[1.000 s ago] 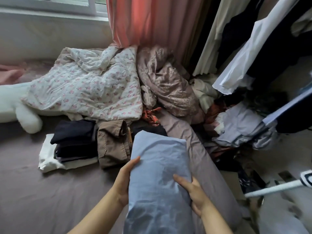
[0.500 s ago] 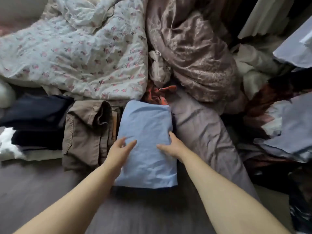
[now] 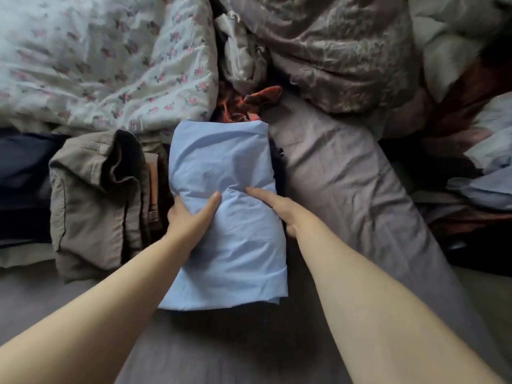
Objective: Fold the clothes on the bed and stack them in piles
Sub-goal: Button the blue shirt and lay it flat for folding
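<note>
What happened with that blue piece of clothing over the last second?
The folded blue garment was carried forward and set down right of the khaki pile. The left hand and right hand now grip its sides. The floral quilt stayed put.

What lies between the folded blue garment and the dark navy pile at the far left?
In the head view, the folded khaki garment lies between the blue garment and the navy pile.

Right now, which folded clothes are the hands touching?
The light blue folded garment in the middle. The left hand and right hand grip its sides. The khaki folded garment and the dark folded pile lie untouched to its left.
</note>
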The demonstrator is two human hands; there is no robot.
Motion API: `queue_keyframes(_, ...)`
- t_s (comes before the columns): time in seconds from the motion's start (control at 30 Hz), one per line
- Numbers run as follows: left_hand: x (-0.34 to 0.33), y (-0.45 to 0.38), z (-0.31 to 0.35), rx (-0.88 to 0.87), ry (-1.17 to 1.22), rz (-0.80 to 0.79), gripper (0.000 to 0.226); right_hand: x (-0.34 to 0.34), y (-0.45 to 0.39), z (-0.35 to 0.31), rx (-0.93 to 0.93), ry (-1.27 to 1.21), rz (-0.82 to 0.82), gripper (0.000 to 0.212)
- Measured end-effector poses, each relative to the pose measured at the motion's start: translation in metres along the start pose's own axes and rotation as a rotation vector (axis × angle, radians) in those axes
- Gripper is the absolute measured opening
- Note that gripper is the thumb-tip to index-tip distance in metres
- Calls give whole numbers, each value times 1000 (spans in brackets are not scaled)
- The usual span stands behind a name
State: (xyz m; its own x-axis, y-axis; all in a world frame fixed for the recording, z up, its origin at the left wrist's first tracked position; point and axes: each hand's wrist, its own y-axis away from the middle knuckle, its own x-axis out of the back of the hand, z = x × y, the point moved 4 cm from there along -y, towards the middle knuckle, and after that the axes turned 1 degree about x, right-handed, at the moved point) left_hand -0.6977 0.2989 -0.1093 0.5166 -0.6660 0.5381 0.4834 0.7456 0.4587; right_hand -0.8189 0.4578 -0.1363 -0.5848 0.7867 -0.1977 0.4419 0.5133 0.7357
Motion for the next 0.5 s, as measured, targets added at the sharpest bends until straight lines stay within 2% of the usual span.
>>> queue_keyframes(0.07,-6,7,-1,-92,-41,0,111,-1,2,13,-50,-52,-49,86)
queue_keyframes(0.13,-13,17,9,-168,-78,-49,98,7,14,24,-25,-171,3,77)
queue_keyframes(0.27,-43,43,64,-417,-154,-181,68,43,53,43,202,-544,161,74)
queue_keyframes(0.33,-71,51,107,-637,-259,-225,78,58,71,46,312,-766,147,72)
queue_keyframes(0.4,-103,54,151,-810,-361,-277,96,64,81,43,351,-954,85,54)
queue_keyframes(0.47,-134,52,176,-858,-499,-255,102,69,77,46,351,-1042,144,42)
queue_keyframes(0.5,-149,54,179,-868,-588,-222,97,70,73,49,344,-1062,193,43)
